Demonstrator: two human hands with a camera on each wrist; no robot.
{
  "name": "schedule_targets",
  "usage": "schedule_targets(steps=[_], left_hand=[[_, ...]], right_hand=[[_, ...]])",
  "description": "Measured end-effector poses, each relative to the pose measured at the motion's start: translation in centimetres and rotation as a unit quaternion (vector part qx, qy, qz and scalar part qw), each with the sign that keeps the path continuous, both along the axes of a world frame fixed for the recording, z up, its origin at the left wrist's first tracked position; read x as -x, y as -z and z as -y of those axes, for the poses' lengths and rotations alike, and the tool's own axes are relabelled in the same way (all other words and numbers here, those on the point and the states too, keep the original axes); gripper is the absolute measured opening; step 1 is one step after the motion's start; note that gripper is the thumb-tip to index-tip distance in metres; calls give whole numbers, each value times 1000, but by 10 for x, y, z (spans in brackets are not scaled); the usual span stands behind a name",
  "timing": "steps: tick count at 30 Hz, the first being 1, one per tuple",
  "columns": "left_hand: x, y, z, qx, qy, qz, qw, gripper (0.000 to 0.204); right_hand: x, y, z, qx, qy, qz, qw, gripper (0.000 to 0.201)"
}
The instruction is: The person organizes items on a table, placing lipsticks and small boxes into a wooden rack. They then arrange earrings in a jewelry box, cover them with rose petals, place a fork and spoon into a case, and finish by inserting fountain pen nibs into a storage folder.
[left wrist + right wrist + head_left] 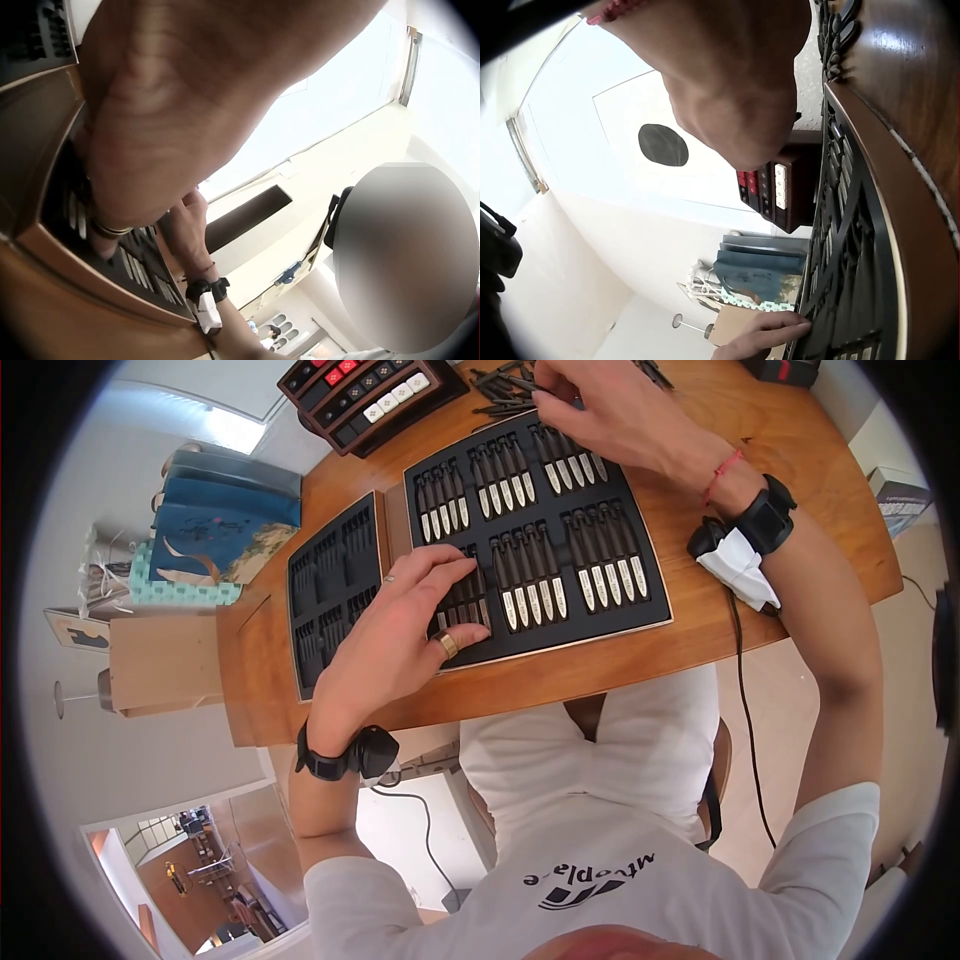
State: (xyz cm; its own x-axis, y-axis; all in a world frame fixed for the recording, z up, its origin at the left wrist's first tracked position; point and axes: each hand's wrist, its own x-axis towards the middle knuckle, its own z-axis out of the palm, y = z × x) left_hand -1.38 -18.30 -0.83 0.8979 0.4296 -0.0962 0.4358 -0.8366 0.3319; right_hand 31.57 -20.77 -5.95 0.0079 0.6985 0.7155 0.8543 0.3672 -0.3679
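A flat box with a black tray [478,530] lies on the table, holding groups of slim dark sticks with silver, pointed ends [529,603]. My left hand [395,625] rests over the tray's near left group, thumb and fingers spread to either side of the sticks there. In the left wrist view, the ringed thumb [105,244] touches the tray area. At the far right group, my right hand [610,410] is bent over the tray's far edge, beside a loose pile of dark sticks [495,395]. Its fingertips are partly hidden, and I cannot tell whether they hold a stick.
Left of the tray lies the box's other half [340,585], with more dark slots. A dark wooden rack with red and white blocks [370,395] stands behind. Blue bags [225,510] stand at the left. A cable [745,710] hangs from the right wrist past the table edge.
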Motion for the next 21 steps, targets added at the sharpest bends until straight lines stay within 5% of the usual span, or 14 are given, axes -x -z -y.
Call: schedule_targets(steps=[13,21], left_hand=[[-8,-9,3,-34,19,-41,998,59],[-11,0,2,16,-19,65,998,47]], right_hand=[[3,-1,-1,31,10,0,999,18],[2,-2,1,24,20,16,999,20]])
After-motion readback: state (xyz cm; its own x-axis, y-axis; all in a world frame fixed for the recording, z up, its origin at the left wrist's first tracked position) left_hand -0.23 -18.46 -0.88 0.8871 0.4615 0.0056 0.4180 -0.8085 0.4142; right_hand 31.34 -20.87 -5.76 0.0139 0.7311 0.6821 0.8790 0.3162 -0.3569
